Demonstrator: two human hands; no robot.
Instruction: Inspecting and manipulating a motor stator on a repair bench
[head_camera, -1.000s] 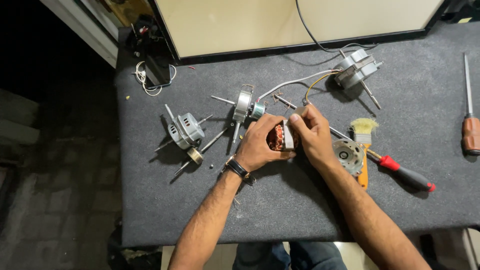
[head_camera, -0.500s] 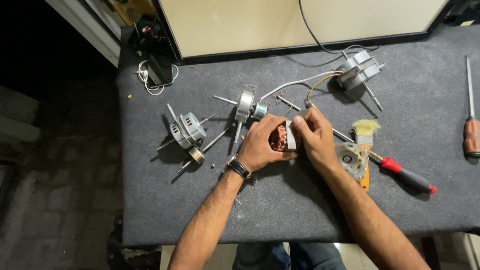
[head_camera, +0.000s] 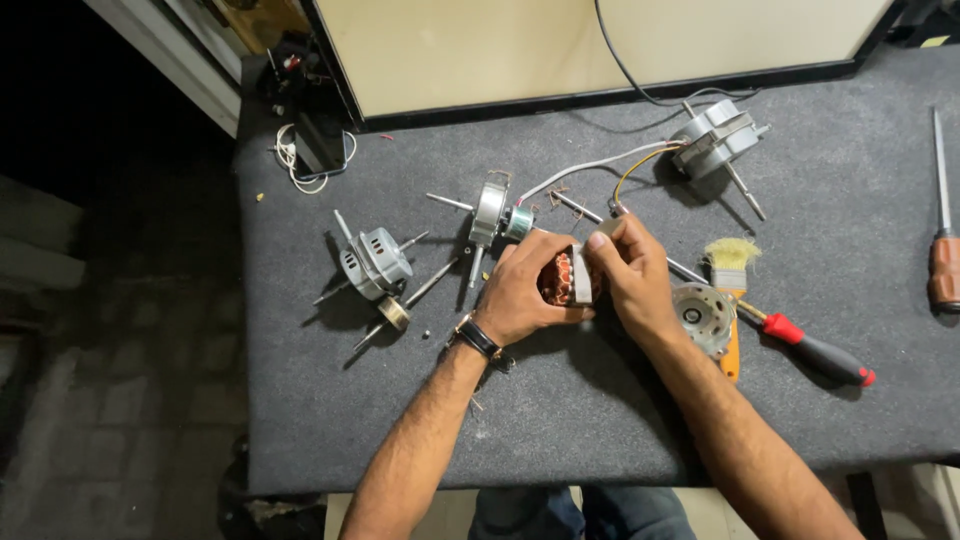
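Two hands grasping a copper-wound stator over a grey felt surface.

Landmark: stator (head_camera: 562, 277), held at mid-surface (head_camera: 560, 420). Left hand (head_camera: 520, 292) (wristwatch (head_camera: 477, 336) at the wrist) has its fingers wrapped around the stator's left side; right hand (head_camera: 632, 275) has its fingers clenched on the right side and top. Just right of the stator: round motor cover (head_camera: 704, 316), paintbrush (head_camera: 730, 290), red-handled screwdriver (head_camera: 800, 340). Left of it: small grey motor (head_camera: 375, 262). Just beyond it: shafted motor part (head_camera: 492, 212). Farther beyond, to the right: wired motor (head_camera: 714, 136). Far right edge: brown-handled screwdriver (head_camera: 943, 245).
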